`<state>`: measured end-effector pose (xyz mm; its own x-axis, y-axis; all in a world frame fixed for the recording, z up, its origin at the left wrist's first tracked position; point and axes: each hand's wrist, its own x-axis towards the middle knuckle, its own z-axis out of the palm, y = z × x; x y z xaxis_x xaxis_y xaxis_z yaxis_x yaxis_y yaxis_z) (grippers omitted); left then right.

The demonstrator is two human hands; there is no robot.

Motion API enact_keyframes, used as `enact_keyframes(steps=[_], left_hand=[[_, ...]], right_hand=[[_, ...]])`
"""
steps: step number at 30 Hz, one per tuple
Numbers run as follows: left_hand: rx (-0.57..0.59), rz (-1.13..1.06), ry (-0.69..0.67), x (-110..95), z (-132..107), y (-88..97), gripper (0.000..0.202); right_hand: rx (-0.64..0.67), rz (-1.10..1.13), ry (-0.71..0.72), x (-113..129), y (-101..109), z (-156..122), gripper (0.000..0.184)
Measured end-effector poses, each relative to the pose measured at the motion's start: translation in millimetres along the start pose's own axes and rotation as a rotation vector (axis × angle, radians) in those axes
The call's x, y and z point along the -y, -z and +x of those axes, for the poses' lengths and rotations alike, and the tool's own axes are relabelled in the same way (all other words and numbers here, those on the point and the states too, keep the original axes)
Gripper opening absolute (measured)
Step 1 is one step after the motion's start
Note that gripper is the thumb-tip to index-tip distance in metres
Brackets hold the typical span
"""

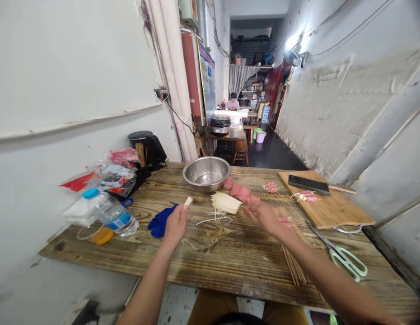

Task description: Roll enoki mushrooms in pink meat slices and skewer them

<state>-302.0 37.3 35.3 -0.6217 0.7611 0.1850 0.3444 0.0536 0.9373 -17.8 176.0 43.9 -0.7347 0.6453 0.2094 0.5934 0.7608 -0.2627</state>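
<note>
White enoki bunch (188, 201), one, in left fingers (181, 211)

Mushrooms (226, 204): creamy white, tinged with pale yellow.
Meat slices (240, 193): and there's the pink, rosy and fresh.
Bowl (206, 186): silver-grey all round, catching pale gleams.
Worktop (213, 264): weathered brown, dark grain streaking right across it!
Cloth (158, 223): deep royal blue, a bold one.
Bottle cap (91, 193): brighter blue here.
Bottle label (119, 222): blue again, on clear plastic.
Lid (103, 235): warm orange-yellow.
Cutting board (328, 210): honey tan.
Block (309, 184): charcoal black against that tan.
Rolls (306, 197): pink, with white ends showing.
Skewers (293, 266): light straw brown.
Scissor handles (348, 264): mint green, oh, very fresh.
Front bucket (260, 137): lilac, way back there.
Curtain (181, 122): plain, palest pinkish cream.
</note>
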Motion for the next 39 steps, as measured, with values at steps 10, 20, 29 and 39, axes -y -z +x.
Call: enact_keyframes(steps=[10,20,29,39], left_hand=[[0.749,-0.275,0.307,-17,-41,-52.9,0.053],[1.008,-0.316,0.388,-33,-53,-69.5,0.058],[1.088,-0.104,0.189,-34,-43,-74.7,0.055],[0.974,0.097,-0.110,-34,-37,-84.5,0.029]], right_hand=[[0.037,0.172,0.142,60,-29,-61,0.026],[-0.113,0.026,0.202,59,-27,-39,0.029],[0.010,-0.238,0.317,59,-5,-30,0.018],[0.039,-0.282,0.154,70,-5,-26,0.020]])
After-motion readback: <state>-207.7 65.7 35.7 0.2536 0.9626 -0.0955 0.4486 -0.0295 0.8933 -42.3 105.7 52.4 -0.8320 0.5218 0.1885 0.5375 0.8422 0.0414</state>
